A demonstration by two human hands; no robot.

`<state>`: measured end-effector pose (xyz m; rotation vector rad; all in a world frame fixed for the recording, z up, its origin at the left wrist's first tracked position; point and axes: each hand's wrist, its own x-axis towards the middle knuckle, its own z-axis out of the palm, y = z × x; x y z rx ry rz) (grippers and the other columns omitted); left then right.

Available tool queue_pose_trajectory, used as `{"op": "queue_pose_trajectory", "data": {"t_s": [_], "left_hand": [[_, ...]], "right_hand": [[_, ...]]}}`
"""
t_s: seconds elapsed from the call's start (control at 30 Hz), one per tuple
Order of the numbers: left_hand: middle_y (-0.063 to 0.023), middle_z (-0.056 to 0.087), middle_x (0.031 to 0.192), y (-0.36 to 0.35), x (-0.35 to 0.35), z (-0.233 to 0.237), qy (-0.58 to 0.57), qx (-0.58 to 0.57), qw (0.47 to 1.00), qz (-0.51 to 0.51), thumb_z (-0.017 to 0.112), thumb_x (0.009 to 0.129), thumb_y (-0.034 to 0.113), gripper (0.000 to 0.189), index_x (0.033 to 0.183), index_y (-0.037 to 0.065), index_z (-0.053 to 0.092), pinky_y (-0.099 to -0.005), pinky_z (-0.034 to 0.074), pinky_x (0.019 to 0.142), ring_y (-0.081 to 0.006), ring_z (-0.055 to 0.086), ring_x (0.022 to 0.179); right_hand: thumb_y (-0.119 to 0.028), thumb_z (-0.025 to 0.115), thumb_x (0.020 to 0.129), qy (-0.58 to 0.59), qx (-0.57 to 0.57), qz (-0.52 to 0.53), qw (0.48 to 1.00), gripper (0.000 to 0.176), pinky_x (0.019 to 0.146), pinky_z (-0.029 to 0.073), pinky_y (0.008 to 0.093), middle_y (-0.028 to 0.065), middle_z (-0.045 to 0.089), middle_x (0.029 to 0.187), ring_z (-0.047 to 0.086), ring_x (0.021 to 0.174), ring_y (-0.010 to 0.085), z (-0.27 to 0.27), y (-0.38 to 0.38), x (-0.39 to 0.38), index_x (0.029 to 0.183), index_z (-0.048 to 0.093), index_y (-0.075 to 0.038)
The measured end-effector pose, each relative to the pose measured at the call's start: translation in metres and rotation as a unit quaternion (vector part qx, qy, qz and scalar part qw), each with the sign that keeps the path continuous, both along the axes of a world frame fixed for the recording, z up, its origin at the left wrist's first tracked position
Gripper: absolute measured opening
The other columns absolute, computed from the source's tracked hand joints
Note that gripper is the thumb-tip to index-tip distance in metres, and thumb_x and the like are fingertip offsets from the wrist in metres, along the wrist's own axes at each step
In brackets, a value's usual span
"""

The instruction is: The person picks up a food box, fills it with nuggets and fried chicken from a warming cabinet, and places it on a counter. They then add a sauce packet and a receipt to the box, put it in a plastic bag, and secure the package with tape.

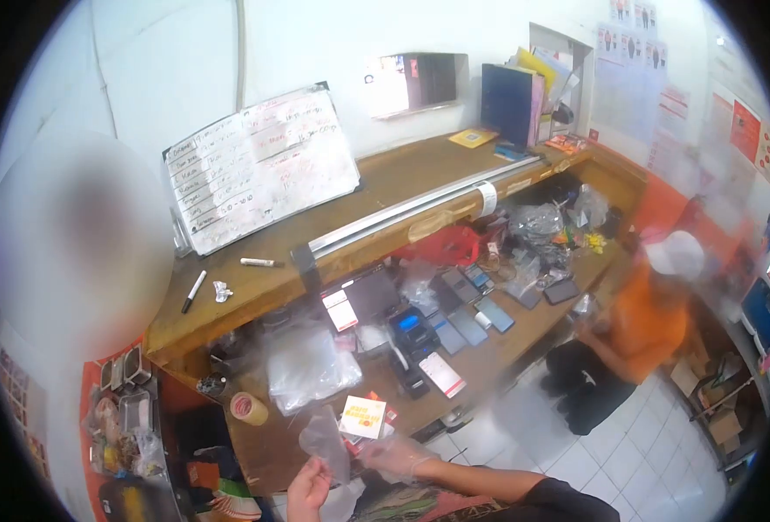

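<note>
Both hands work just below a yellow card [364, 416] on the counter [489, 364]. The left hand [308, 487] pinches a clear plastic bag [325, 438] below-left of the card. The right hand [398, 457], seemingly film-gloved, touches the bag; its grip is too blurred to tell. A tape roll [248, 407] lies left of the card.

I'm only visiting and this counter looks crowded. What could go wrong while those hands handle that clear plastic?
1. The clear plastic, pinched by the left hand with the right hand beside it, looks thin; it might tear or slip.
2. The yellow card and the tape roll lie near the edge of the counter; a sweeping hand could knock them off.
3. A person in orange crouches low beside the counter; anything sliding off there could strike them.
</note>
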<state>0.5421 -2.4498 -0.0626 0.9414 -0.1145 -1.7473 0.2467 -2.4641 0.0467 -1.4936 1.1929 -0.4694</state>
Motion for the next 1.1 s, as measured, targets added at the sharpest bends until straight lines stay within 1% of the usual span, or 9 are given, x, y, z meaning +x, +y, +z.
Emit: {"op": "queue_pose_trajectory", "data": {"t_s": [0.17,0.3,0.5,0.7,0.8,0.87,1.0,1.07,1.1], "left_hand": [[-0.0093,0.066,0.095,0.032,-0.063,0.052,-0.224,-0.096,0.967,-0.077,0.061,0.095,0.018,0.017,0.109,0.008,0.060,-0.0380,0.052,0.074,-0.0252,0.063,0.082],[-0.0052,0.060,0.085,0.031,-0.078,0.075,-0.245,-0.038,0.955,-0.162,0.060,0.096,0.015,0.011,0.103,0.008,0.054,-0.0300,0.050,0.061,-0.0177,0.058,0.070],[-0.0064,0.060,0.085,0.020,-0.101,0.090,-0.348,-0.106,0.925,-0.104,0.059,0.094,0.006,0.012,0.104,0.008,0.053,-0.0297,0.049,0.056,-0.0173,0.058,0.068],[-0.0090,0.063,0.090,0.010,-0.108,0.066,-0.260,-0.085,0.960,-0.063,0.061,0.092,0.005,0.012,0.100,0.005,0.053,-0.0301,0.050,0.057,-0.0174,0.061,0.074],[-0.0111,0.065,0.091,0.010,-0.128,0.087,-0.297,-0.063,0.949,-0.080,0.063,0.094,0.009,0.010,0.099,0.005,0.054,-0.0329,0.051,0.057,-0.0189,0.063,0.075],[-0.0126,0.067,0.090,0.008,-0.127,0.087,-0.387,-0.086,0.914,-0.087,0.064,0.095,0.013,0.013,0.098,0.004,0.055,-0.0347,0.053,0.059,-0.0214,0.065,0.076],[-0.0098,0.066,0.100,0.000,-0.128,0.065,-0.391,-0.157,0.907,-0.025,0.063,0.086,-0.005,0.022,0.106,0.003,0.059,-0.0340,0.053,0.081,-0.0193,0.064,0.091],[-0.0088,0.066,0.105,0.000,-0.118,0.053,-0.408,-0.165,0.897,-0.027,0.062,0.082,-0.012,0.034,0.112,0.003,0.059,-0.0350,0.053,0.087,-0.0200,0.064,0.097],[-0.0090,0.065,0.107,-0.002,-0.104,0.047,-0.439,-0.156,0.883,-0.051,0.062,0.080,-0.012,0.038,0.116,0.002,0.057,-0.0366,0.054,0.087,-0.0218,0.064,0.098]], "right_hand": [[-0.037,0.061,0.089,-0.036,-0.049,0.052,0.997,0.033,0.087,0.050,0.0347,0.0093,0.072,0.100,0.068,0.094,0.0235,-0.027,-0.005,0.012,0.108,0.071,-0.013],[-0.034,0.065,0.088,-0.030,-0.074,0.088,0.993,0.034,0.088,0.049,0.0337,0.0102,0.072,0.098,0.067,0.095,0.0220,-0.044,-0.009,0.022,0.109,0.071,-0.008],[-0.041,0.064,0.084,0.000,-0.058,0.027,0.998,0.039,0.086,0.050,0.0358,0.0119,0.073,0.099,0.068,0.093,0.0254,-0.027,-0.008,0.017,0.103,0.073,-0.009],[-0.038,0.078,0.077,-0.017,-0.003,0.021,1.000,0.039,0.086,0.052,0.0381,0.0139,0.073,0.100,0.068,0.092,0.0249,-0.029,-0.005,0.020,0.104,0.076,-0.011],[-0.047,0.067,0.085,-0.015,-0.084,0.033,0.996,0.043,0.081,0.052,0.0373,0.0135,0.073,0.096,0.070,0.092,0.0260,-0.077,-0.017,0.028,0.104,0.072,-0.008],[-0.032,0.063,0.087,-0.110,-0.005,-0.061,0.992,0.028,0.074,0.052,0.0352,0.0082,0.072,0.092,0.068,0.082,0.0240,-0.089,-0.021,0.029,0.096,0.071,-0.007],[-0.015,0.059,0.088,-0.381,0.289,-0.254,0.841,0.014,0.064,0.050,0.0289,0.0029,0.065,0.082,0.063,0.071,0.0190,-0.042,-0.019,0.014,0.095,0.066,-0.006],[-0.006,0.061,0.093,-0.350,0.007,-0.139,0.926,0.010,0.060,0.049,0.0321,0.0056,0.057,0.087,0.057,0.069,0.0169,-0.160,-0.030,0.027,0.097,0.052,-0.008],[-0.006,0.061,0.092,-0.387,0.127,-0.199,0.891,0.010,0.060,0.049,0.0329,0.0056,0.057,0.088,0.056,0.068,0.0165,-0.144,-0.028,0.020,0.096,0.052,-0.008]]}}
